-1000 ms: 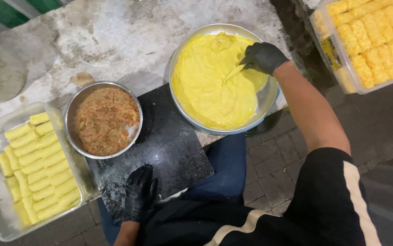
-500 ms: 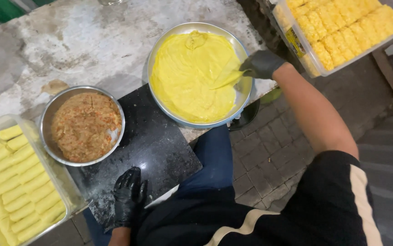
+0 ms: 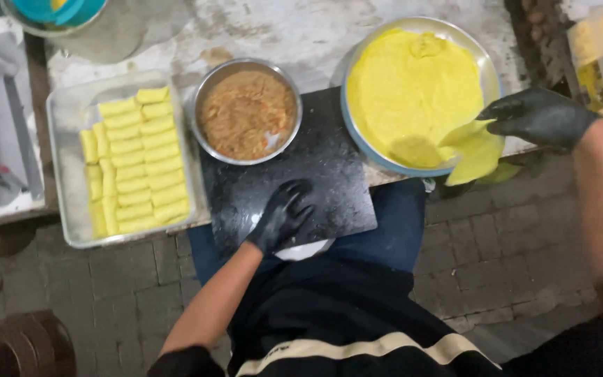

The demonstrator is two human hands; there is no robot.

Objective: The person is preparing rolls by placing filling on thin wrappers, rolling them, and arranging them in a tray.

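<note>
- At the far left, a clear rectangular tray [image 3: 64, 209] was seen on the table [image 3: 301, 35], filled with yellow rolls [image 3: 134, 164] laid in close rows; roughly two dozen were visible, though an exact count could not be made.
- Just beside the tray, one round metal bowl [image 3: 207, 84] of brown minced filling [image 3: 245, 113] was set, partly overlapping the dark cutting board [image 3: 329, 181].
- The left hand [image 3: 282, 215], in a black glove, was laid palm-down on the cutting board, forearm stretched forward from the body, fingers spread and bent; its grip was released and nothing was held.
- One wide metal pan [image 3: 490, 70] was placed to the right of the board, holding a stack of thin yellow wrappers [image 3: 406, 91].
- The right hand [image 3: 535, 117], also gloved in black, was held at the pan's near right rim, arm reaching in from the right; one yellow wrapper sheet [image 3: 475, 150] was pinched between its fingertips, its edge lifted off the stack and drooping over the rim.
- At the far right, a second tray [image 3: 598, 70] of yellow rolls was partly shown, cut off by the frame.
</note>
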